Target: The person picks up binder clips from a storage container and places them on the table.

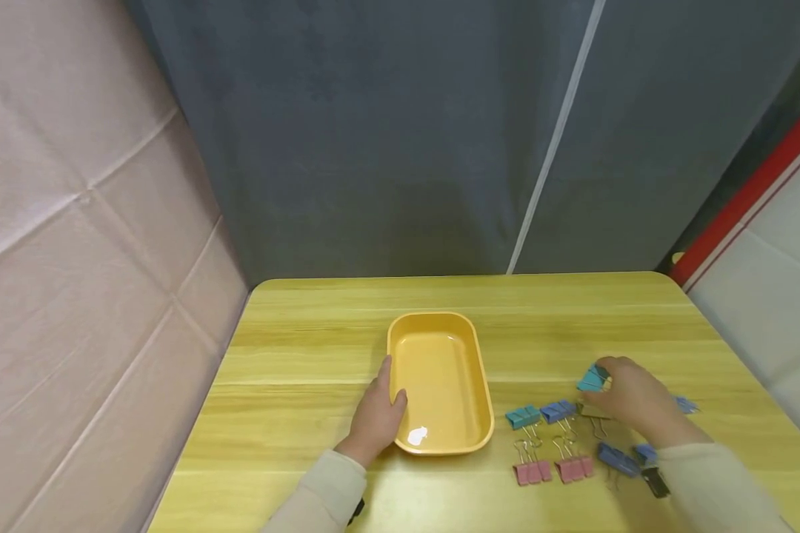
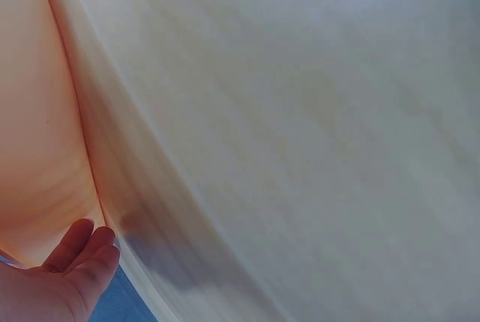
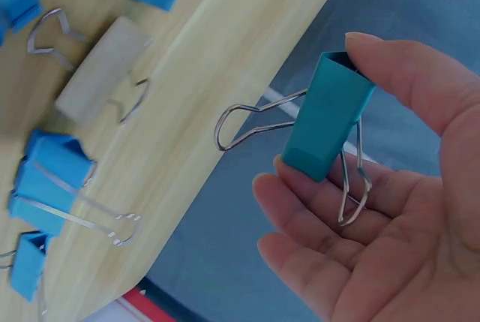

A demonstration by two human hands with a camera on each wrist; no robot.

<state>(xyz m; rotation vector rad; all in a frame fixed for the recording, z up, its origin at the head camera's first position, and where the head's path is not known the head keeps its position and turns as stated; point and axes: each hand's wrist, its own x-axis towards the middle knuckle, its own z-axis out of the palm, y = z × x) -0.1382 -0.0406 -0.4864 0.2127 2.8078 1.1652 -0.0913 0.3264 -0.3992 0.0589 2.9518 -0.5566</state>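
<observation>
My right hand (image 1: 640,396) pinches a teal binder clip (image 3: 330,115) between thumb and fingertips, above the right part of the table. Both wire handles stick out from the clip in the right wrist view. At the left side of a yellow plastic tray (image 1: 440,385), my left hand (image 1: 376,414) holds the rim. Its thumb lies over the edge, and its fingers are against the outer wall in the left wrist view. On the table between the tray and my right hand lie a teal clip (image 1: 523,417), a blue clip (image 1: 557,411) and two pink clips (image 1: 532,472).
Under and beside my right arm lie further binder clips: a dark blue one (image 1: 618,459), a black one (image 1: 655,482), an olive one (image 1: 595,411) and a light blue one (image 1: 686,405). A grey partition (image 1: 373,148) borders the wooden table (image 1: 293,414) at the back.
</observation>
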